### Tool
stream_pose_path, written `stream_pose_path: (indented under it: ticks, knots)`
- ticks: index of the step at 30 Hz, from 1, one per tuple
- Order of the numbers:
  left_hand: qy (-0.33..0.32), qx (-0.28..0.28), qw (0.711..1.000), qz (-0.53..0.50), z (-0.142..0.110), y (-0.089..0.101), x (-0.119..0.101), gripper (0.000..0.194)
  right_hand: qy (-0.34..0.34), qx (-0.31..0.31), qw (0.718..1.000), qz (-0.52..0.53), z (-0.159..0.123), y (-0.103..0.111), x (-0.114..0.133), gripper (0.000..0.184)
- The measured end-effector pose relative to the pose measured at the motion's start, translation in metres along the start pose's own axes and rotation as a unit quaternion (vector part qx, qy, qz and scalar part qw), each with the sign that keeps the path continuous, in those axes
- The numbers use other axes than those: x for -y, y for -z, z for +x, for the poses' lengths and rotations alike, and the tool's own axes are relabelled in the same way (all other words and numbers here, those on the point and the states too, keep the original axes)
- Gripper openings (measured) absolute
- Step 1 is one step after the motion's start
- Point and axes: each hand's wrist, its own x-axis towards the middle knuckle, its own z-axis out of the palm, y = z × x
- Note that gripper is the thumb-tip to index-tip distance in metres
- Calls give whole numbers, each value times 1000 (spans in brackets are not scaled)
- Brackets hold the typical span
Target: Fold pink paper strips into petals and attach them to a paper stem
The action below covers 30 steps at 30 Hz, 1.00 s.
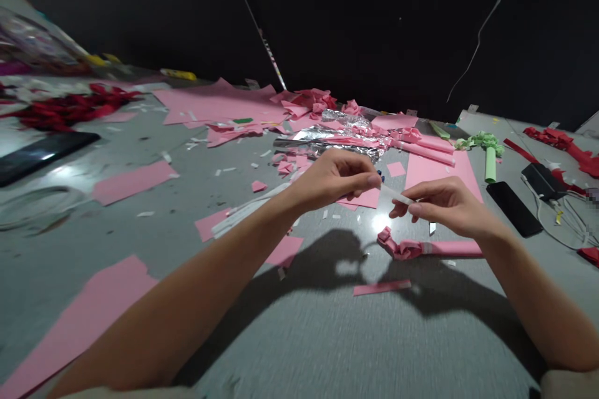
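A narrow white strip (395,194), of paper or tape, is stretched between my two hands above the table. My left hand (334,179) pinches its left end between thumb and fingers. The strip's other end is in the fingertips of my right hand (442,206). Below my right hand lies a rolled pink paper tube (452,249) with curled, crumpled pink paper at its left end. A thin pink paper strip (381,288) rests on the table nearer to me, in the shadow of my hands.
Crumpled silver foil (327,135) and pink scraps lie behind my hands. A pink sheet (219,103) is farther back, by the dark panel. At right are a green paper tube (490,165), a phone (513,209) and a black box with cables (543,181). Red ribbon (75,109) lies far left.
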Motion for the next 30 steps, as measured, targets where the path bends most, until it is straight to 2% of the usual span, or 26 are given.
stream_pose_path:
  ticks: [2, 4, 5, 10, 14, 19, 24, 30]
  knots:
    - [-22, -72, 996, 38, -1, -5, -3, 20, 6, -33, 999, -30, 2, -3, -3, 19]
    - [-66, -147, 981, 112, -4, -12, -9, 17, 23, -64, 995, -68, 3, -6, -5, 17]
    - [-96, -167, 969, 155, -6, -16, -13, 17, 30, -82, 992, -88, 4, -7, -5, 16]
    - [-228, -120, 905, 337, -15, -35, -18, 15, 58, -164, 972, -159, 6, -14, -4, 19]
    - [-286, -147, 869, 375, -15, -44, -10, 12, 79, -190, 957, -203, 6, -17, -6, 19]
    - [-309, -143, 872, 351, -13, -46, -7, 6, 106, -209, 933, -272, 5, -21, -12, 20]
    - [-300, -149, 876, 347, -16, -50, -7, 13, 132, -237, 906, -326, 5, -24, -18, 21]
    - [-256, -151, 911, 287, -17, -52, -7, 18, 156, -235, 875, -394, 4, -25, -22, 23]
